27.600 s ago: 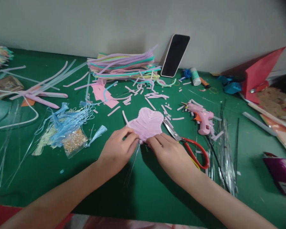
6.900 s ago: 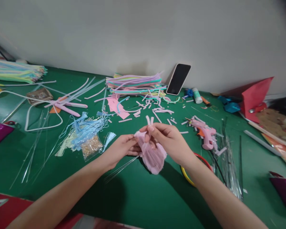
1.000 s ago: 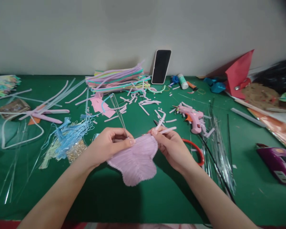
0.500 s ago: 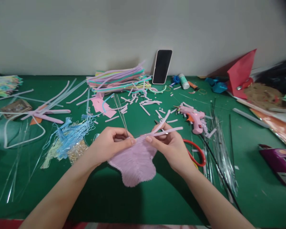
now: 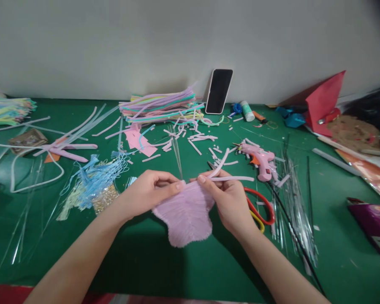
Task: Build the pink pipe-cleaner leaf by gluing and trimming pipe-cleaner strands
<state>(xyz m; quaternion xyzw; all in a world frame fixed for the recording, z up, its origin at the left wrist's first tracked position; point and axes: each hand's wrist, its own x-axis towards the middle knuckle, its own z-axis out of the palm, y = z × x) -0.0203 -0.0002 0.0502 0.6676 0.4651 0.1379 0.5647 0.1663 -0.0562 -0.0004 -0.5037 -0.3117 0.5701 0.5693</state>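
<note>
A fuzzy lilac petal-like piece (image 5: 188, 217) hangs between my two hands, over the green table (image 5: 145, 261). My left hand (image 5: 156, 192) pinches its upper left edge, where thin wires (image 5: 177, 158) stick up. On the upper right edge, my right hand (image 5: 226, 194) is closed with the thumb on top. Two lilac pipe cleaner ends (image 5: 237, 179) extend to the right past my right fingers, one slanting up and one nearly level. The fingertips behind the piece are partly hidden.
Behind lie a pipe cleaner bundle (image 5: 158, 105), cut scraps and an upright phone (image 5: 219, 91). To the right are red-handled scissors (image 5: 266, 207), a pink glue gun (image 5: 261, 162) and thin wires (image 5: 294, 207). Blue tassels (image 5: 98, 179) and a bag of beads (image 5: 105, 199) lie left.
The view has shifted slightly. The wires now stand more upright, and the lower pipe cleaner end has swung down to nearly level. Both hands still grip the lilac piece.
</note>
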